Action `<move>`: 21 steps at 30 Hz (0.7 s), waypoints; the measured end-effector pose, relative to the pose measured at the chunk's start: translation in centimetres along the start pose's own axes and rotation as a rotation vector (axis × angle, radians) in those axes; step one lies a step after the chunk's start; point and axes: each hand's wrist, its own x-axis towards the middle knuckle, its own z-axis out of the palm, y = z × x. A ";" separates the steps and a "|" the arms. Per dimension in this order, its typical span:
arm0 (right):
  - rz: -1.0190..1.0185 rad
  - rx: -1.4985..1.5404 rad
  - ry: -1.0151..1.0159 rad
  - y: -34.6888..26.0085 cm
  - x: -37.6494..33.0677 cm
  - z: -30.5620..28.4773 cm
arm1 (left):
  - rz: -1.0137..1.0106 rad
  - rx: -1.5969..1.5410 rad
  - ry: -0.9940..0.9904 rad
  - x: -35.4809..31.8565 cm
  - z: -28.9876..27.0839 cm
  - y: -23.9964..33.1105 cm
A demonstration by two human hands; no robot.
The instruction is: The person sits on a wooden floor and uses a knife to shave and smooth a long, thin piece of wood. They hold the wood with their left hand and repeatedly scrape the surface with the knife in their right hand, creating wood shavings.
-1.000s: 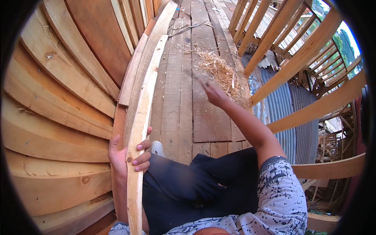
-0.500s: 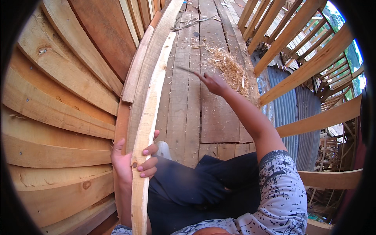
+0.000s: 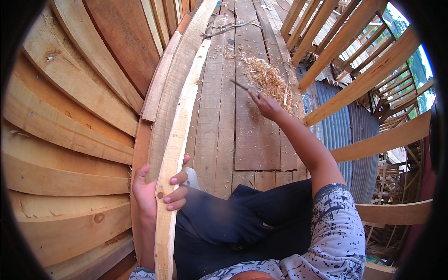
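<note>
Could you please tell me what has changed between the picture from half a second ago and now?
The right hand has moved to the right, carrying the thin dark tool away from the pale wooden strip. Nothing was visibly taken up or let go. The left hand still grips the strip, and the pile of shavings looks unchanged.

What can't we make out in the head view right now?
Head view:
Near end of the wooden strip: cut off by the lower edge.
Held end of the thin dark tool: hidden in the right hand.
Part of the left hand: behind the strip.
Pale object: partly hidden by dark trousers, kind unclear.
</note>
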 end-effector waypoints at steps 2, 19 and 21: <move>0.041 -0.041 -0.021 0.5 -0.3 0.3 | -0.003 0.012 0.000 0.1 0.1 -0.1; 0.048 0.078 0.028 -3.1 1.0 0.5 | -0.052 0.011 0.014 0.8 0.0 -0.7; 0.097 0.094 -0.019 -3.5 3.2 -0.4 | -0.032 0.007 0.035 0.5 -0.1 -0.5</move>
